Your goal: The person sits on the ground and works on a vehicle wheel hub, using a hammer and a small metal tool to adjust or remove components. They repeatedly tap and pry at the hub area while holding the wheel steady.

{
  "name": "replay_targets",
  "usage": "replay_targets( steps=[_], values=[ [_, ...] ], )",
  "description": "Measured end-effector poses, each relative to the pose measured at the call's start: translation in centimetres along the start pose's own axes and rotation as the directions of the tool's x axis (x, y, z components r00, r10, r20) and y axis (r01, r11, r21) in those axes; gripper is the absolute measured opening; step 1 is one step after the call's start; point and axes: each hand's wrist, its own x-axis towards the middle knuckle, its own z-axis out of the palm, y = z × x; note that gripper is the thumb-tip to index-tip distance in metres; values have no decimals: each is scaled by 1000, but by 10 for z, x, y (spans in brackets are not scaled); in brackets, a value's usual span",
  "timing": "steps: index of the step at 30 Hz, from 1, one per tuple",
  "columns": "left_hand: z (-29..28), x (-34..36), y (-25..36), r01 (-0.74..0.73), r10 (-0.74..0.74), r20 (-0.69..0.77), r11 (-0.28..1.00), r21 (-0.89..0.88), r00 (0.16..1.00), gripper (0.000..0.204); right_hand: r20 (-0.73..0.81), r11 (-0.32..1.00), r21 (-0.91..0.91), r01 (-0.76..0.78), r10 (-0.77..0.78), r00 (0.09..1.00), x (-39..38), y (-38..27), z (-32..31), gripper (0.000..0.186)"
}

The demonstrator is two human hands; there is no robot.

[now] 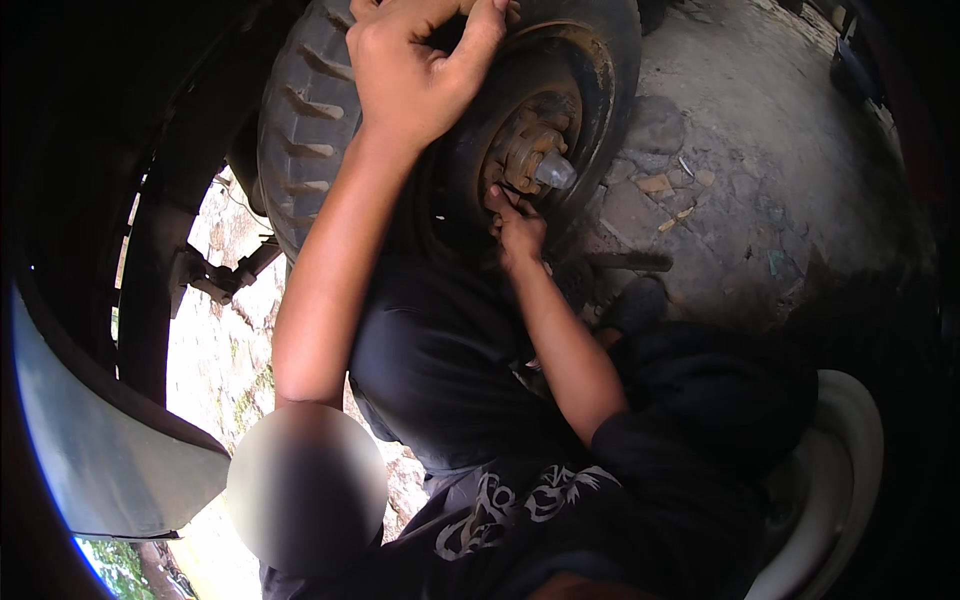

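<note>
Reaching from the near left to the far edge of view, the left arm point(330, 280) is held almost straight, and the back of the left hand point(415, 80) is turned upward in front of the tyre point(300, 150). The right arm point(565, 350) is angled far and leftward from a dark sleeve, and the right hand point(522, 237) is set low at the near left side of the hub point(530, 140). One treaded tyre, one hub with one grey cone-shaped cap point(556, 171), and one dark bar point(630, 261) on the ground to the right are counted; one pale ring-shaped object point(865, 430) is seen at the near right. The left thumb is spread from the hand, while its other fingers are bent and partly cut off by the picture's edge; whether anything is gripped cannot be told. The right fingers are gathered closely against the hub's rim, but whether a small part is pinched there cannot be told.
</note>
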Motion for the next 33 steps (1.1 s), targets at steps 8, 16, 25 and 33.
replay_targets(
  steps=[8, 16, 25, 33],
  values=[
    [1, -6, -14, -38, 37, 43, 999, 35, 998, 25, -154, 878, -176, 446, -472, 868, 20, 52, -22, 33],
    [-3, -4, -8, -43, 37, 148, 998, 36, 988, 23, -229, 633, 267, 727, -691, 685, 3, 52, 0, 25],
    [17, -23, 4, -27, 15, 651, 1000, 9, 759, 16, 109, 755, 316, 574, -630, 769, -43, -106, 12, 32],
    [29, -31, 5, 620, -303, 832, 782, -61, 465, 23, 214, 776, 474, 416, -560, 800, -55, -128, 7, 19]
  ],
)
